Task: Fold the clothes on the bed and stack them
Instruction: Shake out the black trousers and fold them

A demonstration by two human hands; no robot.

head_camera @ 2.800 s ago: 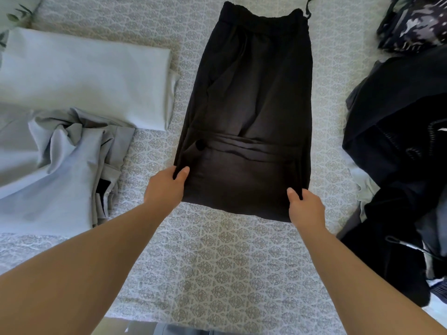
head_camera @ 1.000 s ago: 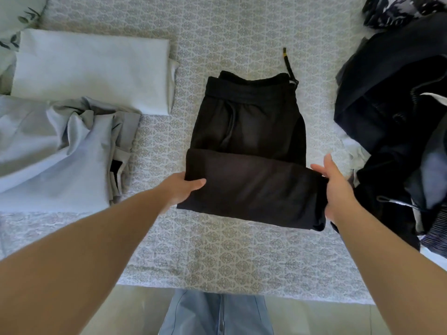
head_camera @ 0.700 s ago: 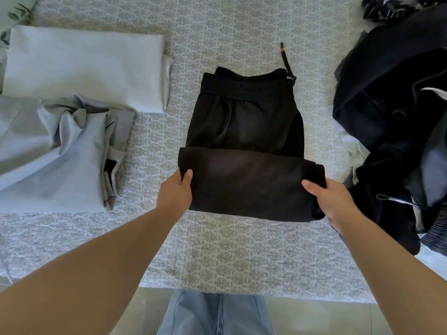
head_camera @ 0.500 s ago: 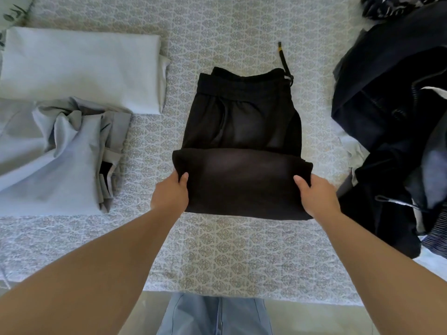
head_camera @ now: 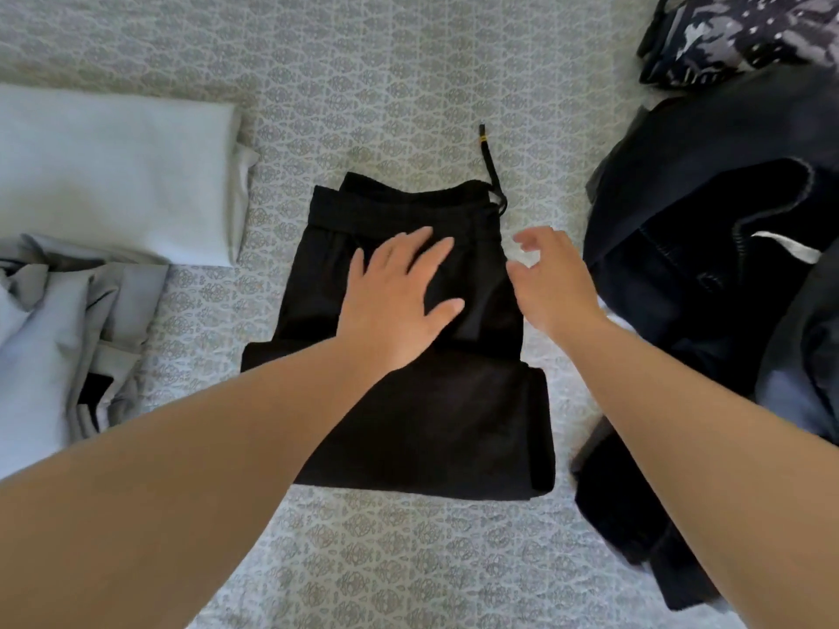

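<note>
Black drawstring trousers (head_camera: 436,424) lie part-folded in the middle of the patterned bed (head_camera: 363,560), the leg end doubled up over the lower half, the waistband at the far end. My left hand (head_camera: 399,297) lies flat with spread fingers on the upper half, just below the waistband. My right hand (head_camera: 551,279) hovers at the trousers' right edge with fingers loosely bent, holding nothing. The drawstring (head_camera: 490,170) trails out past the waistband.
A folded pale grey garment (head_camera: 118,170) lies at the left, with a rumpled grey one (head_camera: 59,338) in front of it. A heap of dark unfolded clothes (head_camera: 726,247) fills the right side, a patterned dark piece (head_camera: 735,34) behind it.
Both hands have let go of the folded lower edge and moved up. The left now rests flat on the upper half, the right hovers beside the waistband.
</note>
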